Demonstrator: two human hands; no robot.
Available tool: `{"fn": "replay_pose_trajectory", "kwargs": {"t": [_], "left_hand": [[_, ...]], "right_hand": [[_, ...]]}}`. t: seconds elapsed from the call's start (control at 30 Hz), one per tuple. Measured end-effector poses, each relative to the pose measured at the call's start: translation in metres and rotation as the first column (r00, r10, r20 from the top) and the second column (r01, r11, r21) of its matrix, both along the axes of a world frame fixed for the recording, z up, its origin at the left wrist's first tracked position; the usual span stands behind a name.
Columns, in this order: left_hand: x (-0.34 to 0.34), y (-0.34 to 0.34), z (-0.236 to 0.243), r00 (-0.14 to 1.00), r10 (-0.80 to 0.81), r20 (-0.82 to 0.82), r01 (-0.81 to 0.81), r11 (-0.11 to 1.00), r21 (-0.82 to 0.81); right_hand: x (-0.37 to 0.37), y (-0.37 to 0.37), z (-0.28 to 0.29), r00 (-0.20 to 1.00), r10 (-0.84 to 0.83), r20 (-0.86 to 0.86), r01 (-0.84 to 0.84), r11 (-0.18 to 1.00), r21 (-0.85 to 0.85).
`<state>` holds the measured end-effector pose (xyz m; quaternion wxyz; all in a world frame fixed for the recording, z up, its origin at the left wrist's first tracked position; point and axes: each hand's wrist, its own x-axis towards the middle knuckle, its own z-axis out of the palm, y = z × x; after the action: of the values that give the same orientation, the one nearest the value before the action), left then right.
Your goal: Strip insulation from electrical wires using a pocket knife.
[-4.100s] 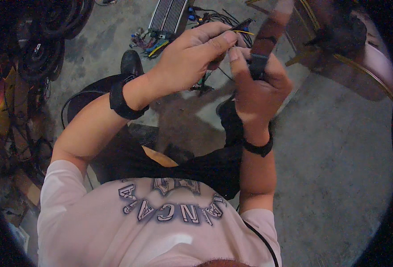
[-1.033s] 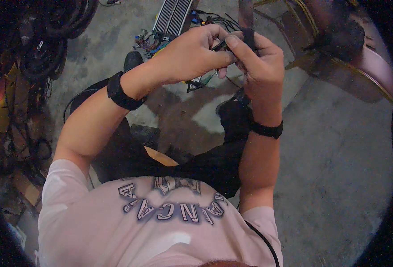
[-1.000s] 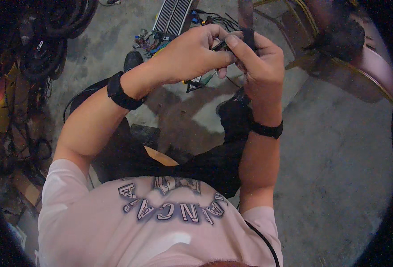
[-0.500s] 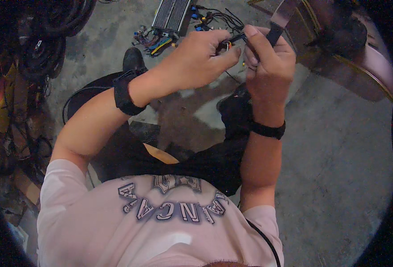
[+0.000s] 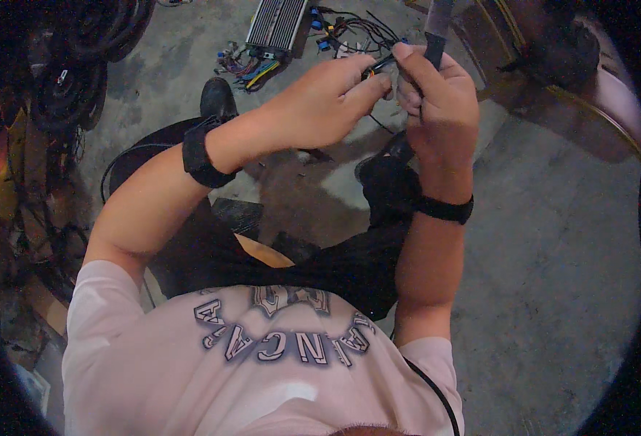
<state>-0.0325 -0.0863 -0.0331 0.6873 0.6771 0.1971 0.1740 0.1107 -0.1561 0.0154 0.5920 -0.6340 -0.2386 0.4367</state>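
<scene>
My left hand (image 5: 335, 98) is closed round a black cable (image 5: 384, 64) whose thin coloured wires show between thumb and forefinger. Close beside it, my right hand (image 5: 442, 98) grips the black handle of a knife (image 5: 434, 49), its flat blade pointing up and away. The thumb and fingertips of that hand also pinch the cable's other side. Just beyond the hands, a bundle of black cables with blue connectors (image 5: 346, 29) lies on the floor. Exactly where the cable runs behind my fingers is hidden.
A finned metal box (image 5: 277, 25) lies on the concrete floor with coloured wires (image 5: 251, 71) at its near end. Coiled black cables (image 5: 102, 36) are piled at the left. Cardboard with yellow edges (image 5: 480, 43) stands at the far right. My black shoe (image 5: 217, 98) is ahead.
The knife has turned more upright and shifted slightly left in my right hand. My right wrist has moved a little to the right; my left hand has barely moved, still on the cable.
</scene>
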Motion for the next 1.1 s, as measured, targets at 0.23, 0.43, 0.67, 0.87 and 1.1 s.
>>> {"fn": "replay_pose_trajectory", "kwargs": {"t": [0.23,0.43,0.67,0.87,1.1], "left_hand": [[-0.003,0.004,0.005,1.000,0.019,0.008,-0.019,0.999,0.026],[-0.002,0.011,0.010,0.998,-0.030,-0.059,0.024,0.995,-0.101],[0.000,0.012,0.008,0.996,-0.087,0.001,0.086,0.982,-0.169],[0.002,0.019,0.011,0.987,-0.156,0.030,0.159,0.964,-0.213],[0.000,0.028,0.013,0.973,-0.229,-0.017,0.228,0.972,-0.059]], "right_hand": [[-0.007,-0.011,0.011,0.997,0.002,0.083,-0.009,0.996,0.085],[0.002,-0.004,0.009,0.993,0.119,0.021,-0.117,0.990,-0.075],[0.000,-0.001,0.007,0.995,0.056,-0.088,-0.058,0.998,-0.020],[0.008,0.002,0.005,0.973,0.056,-0.224,-0.058,0.998,-0.002],[0.029,0.000,-0.011,0.919,0.314,0.238,-0.293,0.948,-0.123]]}}
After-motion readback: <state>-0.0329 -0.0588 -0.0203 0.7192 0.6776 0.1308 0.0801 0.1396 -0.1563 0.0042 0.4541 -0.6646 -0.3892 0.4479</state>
